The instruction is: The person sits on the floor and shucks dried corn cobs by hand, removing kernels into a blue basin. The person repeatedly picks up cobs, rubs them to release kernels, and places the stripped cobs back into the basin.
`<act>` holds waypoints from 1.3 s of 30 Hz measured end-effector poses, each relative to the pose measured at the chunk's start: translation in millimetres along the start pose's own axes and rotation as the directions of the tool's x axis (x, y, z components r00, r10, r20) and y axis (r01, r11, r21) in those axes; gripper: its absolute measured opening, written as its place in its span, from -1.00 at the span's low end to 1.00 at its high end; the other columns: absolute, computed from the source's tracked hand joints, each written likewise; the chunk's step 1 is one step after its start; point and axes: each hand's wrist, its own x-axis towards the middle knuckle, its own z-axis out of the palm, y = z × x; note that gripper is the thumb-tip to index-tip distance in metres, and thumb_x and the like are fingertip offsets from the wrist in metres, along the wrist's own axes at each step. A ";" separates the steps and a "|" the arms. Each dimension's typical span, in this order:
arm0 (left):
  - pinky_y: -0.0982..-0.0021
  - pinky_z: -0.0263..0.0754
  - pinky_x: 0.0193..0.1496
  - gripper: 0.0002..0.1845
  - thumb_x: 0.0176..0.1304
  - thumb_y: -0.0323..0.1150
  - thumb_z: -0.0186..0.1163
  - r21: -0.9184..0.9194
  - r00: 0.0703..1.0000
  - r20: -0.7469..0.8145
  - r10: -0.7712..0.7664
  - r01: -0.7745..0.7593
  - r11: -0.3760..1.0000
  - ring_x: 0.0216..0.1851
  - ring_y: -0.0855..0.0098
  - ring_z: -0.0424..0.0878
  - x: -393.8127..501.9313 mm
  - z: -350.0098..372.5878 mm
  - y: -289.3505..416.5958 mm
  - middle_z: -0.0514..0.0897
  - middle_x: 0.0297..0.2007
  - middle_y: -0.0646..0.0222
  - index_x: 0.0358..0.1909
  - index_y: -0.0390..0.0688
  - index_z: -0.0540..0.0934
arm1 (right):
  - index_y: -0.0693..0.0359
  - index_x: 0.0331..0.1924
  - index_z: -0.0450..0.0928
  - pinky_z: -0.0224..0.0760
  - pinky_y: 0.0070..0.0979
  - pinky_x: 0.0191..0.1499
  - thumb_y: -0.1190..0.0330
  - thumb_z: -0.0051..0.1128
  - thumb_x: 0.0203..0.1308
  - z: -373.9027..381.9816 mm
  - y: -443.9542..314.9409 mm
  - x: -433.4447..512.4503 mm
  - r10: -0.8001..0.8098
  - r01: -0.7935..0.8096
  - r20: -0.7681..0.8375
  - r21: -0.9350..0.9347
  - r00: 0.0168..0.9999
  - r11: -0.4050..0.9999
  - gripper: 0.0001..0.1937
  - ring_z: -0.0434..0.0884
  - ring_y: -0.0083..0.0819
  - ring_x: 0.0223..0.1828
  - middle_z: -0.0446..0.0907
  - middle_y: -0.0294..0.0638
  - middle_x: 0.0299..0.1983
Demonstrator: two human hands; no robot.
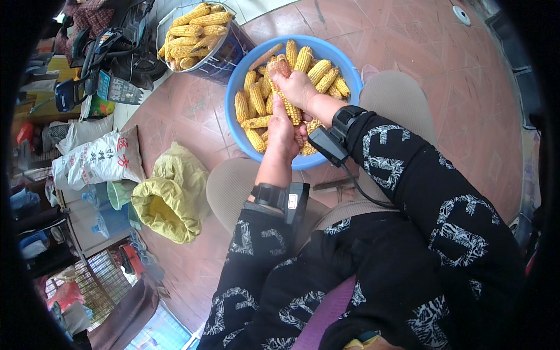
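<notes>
Over a blue plastic basin point(230, 111) full of yellow corn ears point(257, 98), both of my hands meet. My left hand point(282, 129) grips a corn ear point(289, 108) that still bears rows of kernels, its thumb laid along the ear. My right hand point(299, 89) is closed around a reddish, largely bare corncob point(280, 66) that lies against that ear. Whether the two touch along their length is hidden by my fingers. Another stripped cob point(267, 56) rests on the pile near the basin's far rim. Loose kernels point(311, 148) show at the near side.
A bucket point(236, 54) heaped with corn ears stands beyond the basin at left. An open yellow woven sack point(168, 214) sits on the tiled floor point(197, 271) to my left. Behind it lie a white printed sack point(105, 155), a green container point(120, 194) and a parked two-wheeler point(135, 65).
</notes>
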 end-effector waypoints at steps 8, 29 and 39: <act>0.52 0.27 -0.75 -0.32 0.34 0.25 -0.42 -0.215 1.000 0.025 0.010 -0.004 0.977 -0.61 0.45 0.47 7.3 -10.5 9.6 0.55 -0.47 0.31 -0.19 -0.17 0.43 | 0.30 -0.22 0.57 0.43 -0.44 -0.32 0.02 -0.05 0.28 -19.7 -14.5 -5.2 0.119 -0.307 0.408 0.432 0.905 0.848 -0.56 0.57 -0.41 -0.38 0.60 -0.18 -0.38; 0.47 0.28 -0.67 -0.28 0.26 0.35 -0.34 -0.216 0.999 -0.001 -0.048 0.047 0.975 -0.53 0.47 0.46 14.7 -1.6 1.6 0.56 -0.36 0.34 0.00 -0.12 0.37 | 0.39 -0.35 0.60 0.44 -0.19 -0.20 -0.11 -0.04 0.13 2.7 1.0 -17.5 -0.154 0.160 0.050 -0.148 0.987 0.976 -0.41 0.59 0.11 -0.27 0.56 0.24 -0.45; 0.56 0.26 -0.76 -0.31 0.28 0.33 -0.36 -0.279 0.997 0.050 -0.053 0.065 0.958 -0.52 0.46 0.52 12.5 -1.7 3.7 0.58 -0.34 0.35 -0.04 -0.06 0.44 | 0.30 -0.19 0.59 0.43 -0.26 -0.10 -0.15 -0.06 0.17 -1.9 2.7 -12.0 -0.130 0.139 0.066 -0.167 0.989 0.976 -0.41 0.60 0.01 -0.15 0.59 0.22 -0.33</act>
